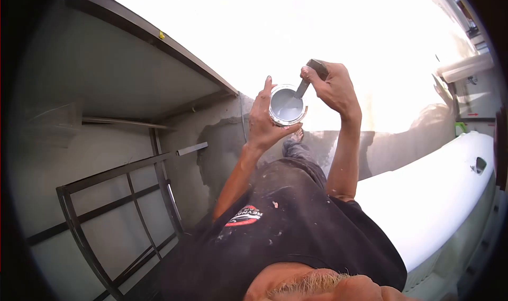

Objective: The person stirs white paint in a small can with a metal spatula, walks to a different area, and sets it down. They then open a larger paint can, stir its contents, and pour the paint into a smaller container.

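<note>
My left hand (261,121) wraps around the side of a round open can (290,123), its thumb and fingers spread about the rim. Smooth grey paste or paint (283,109) shows inside. In my right hand (337,89) is a putty knife (302,89), gripped by its dark handle. Its flat grey blade slants down over the can's right rim, with the tip at the grey contents. Both hands are held out in front of my body, above the floor.
A long white moulded panel (434,192) lies along my right side. To the left stand a dark metal frame (114,176) and a large panel with a metal edge (153,34). A pale roll (465,67) sits at upper right, and bright sunlit ground (254,26) lies ahead.
</note>
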